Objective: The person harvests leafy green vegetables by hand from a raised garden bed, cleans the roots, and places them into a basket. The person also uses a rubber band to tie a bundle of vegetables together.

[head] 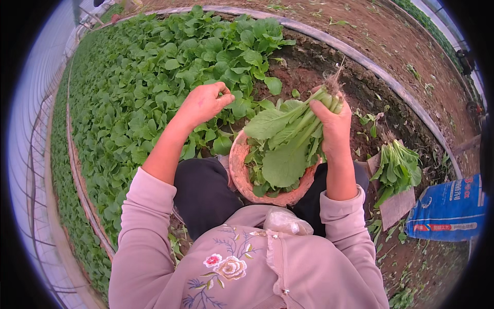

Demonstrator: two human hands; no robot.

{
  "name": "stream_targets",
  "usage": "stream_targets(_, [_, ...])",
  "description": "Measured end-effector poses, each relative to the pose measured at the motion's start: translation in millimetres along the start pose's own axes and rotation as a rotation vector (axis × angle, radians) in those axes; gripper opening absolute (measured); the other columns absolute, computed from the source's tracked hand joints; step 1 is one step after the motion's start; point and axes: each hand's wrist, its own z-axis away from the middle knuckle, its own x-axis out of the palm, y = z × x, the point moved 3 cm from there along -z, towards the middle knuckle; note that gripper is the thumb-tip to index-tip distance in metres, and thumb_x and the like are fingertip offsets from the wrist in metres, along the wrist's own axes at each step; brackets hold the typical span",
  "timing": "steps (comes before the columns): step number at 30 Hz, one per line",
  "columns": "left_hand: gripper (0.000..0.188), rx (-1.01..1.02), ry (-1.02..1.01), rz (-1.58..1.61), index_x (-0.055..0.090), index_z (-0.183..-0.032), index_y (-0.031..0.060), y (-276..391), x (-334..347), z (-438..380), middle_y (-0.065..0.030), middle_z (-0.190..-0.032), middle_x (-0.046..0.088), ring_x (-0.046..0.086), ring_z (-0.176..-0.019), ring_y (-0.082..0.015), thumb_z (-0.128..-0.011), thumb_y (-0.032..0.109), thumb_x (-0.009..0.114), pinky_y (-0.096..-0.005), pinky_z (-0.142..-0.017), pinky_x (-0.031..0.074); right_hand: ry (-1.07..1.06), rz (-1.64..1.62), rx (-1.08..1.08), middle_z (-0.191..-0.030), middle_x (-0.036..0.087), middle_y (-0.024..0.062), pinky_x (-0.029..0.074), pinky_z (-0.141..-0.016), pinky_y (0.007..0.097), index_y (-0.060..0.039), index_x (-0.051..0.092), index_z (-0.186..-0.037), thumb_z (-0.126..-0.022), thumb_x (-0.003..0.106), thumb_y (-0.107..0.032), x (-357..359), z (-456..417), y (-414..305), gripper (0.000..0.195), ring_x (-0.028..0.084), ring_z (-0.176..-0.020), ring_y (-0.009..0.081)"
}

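Note:
My right hand (335, 121) grips a bunch of leafy greens (287, 146) by the stems, its soil-covered roots pointing up and its leaves hanging down. Below the leaves, between my knees, is a round reddish tub (241, 175) with loose green leaves inside. My left hand (206, 102) is raised over the edge of the growing greens (154, 85), its thumb and forefinger bent close together. Whether anything small is between those fingertips cannot be told.
Another bunch of greens (399, 166) lies on a flat board (397, 208) to my right, beside a blue printed sack (447, 208). A pale hose or pipe (351, 50) curves along the bed. Bare soil with scattered leaves lies beyond, and plastic sheeting (34, 96) rises at the left.

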Motion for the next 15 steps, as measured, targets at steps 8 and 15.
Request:
stream_targets(8, [0.032,0.068,-0.187,-0.208,0.069,-0.092,0.004,-57,64,-108,-0.0187,-0.092,0.07,0.065,-0.09,-0.0375,-0.087,0.035,0.063,-0.0468,-0.078,0.051,-0.012,0.236,0.039,-0.088,0.065,-0.0031,0.047,-0.067,0.02,-0.0023,0.061,-0.11,-0.078,0.072,0.003,-5,9,2,0.034,0.057,-0.075,0.0027])
stream_targets(15, [0.026,0.098,-0.302,-0.365,0.07,-0.096,0.0047,-107,199,-239,-0.021,-0.097,0.07,0.066,-0.095,-0.0395,-0.086,0.028,0.062,-0.0488,-0.084,0.053,-0.006,0.559,0.135,-0.092,0.062,-0.0003,0.047,-0.072,0.0223,-0.0008,0.059,-0.111,-0.071,0.073,0.004,-16,8,4,0.042,0.056,-0.08,0.0058])
